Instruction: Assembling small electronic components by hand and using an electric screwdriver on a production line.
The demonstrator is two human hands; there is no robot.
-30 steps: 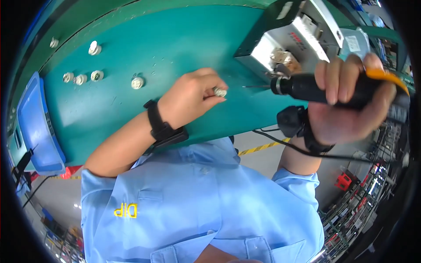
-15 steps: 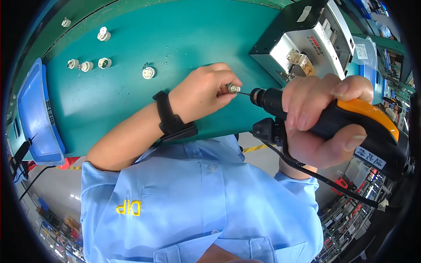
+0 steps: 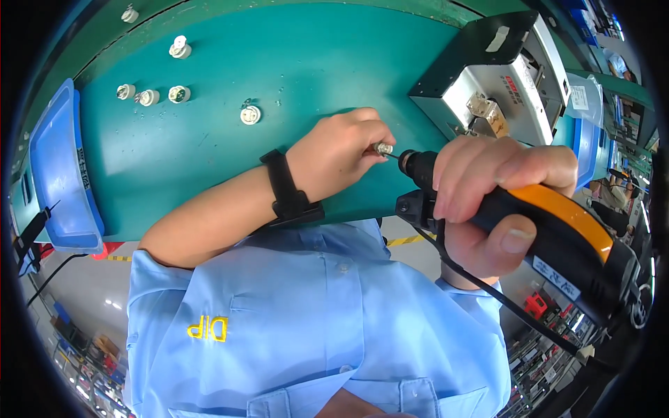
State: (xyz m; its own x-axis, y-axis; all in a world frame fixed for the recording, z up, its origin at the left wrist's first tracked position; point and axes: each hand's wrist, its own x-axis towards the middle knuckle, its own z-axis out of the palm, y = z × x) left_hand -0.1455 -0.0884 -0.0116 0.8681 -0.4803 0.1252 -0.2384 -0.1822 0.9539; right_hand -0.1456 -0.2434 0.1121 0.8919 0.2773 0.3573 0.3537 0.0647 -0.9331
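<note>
Between the thumb and fingers of my left hand (image 3: 343,150) is a small round whitish part (image 3: 383,148), mostly covered by the fingertips. My right hand (image 3: 488,198) wraps round a black and orange electric screwdriver (image 3: 554,230). Its thin bit points left and reaches the part; whether it sits in a screw is too small to tell. Similar white round parts lie farther left on the green mat, the closest being one with a small metal piece (image 3: 250,114) beside it. Several others, such as an upright one (image 3: 180,47), are scattered beyond.
A black and silver metal machine (image 3: 502,83) stands at the back right of the green mat (image 3: 300,56). On the left edge is a blue plastic tray (image 3: 66,174). The screwdriver's black cable (image 3: 502,299) runs below my right hand. Another black screwdriver (image 3: 31,233) is at the far left.
The whole view has shifted slightly, so the mat's things appear farther right. The rear of the screwdriver has swung downward. Both hands keep their hold, with the bit still at the part.
</note>
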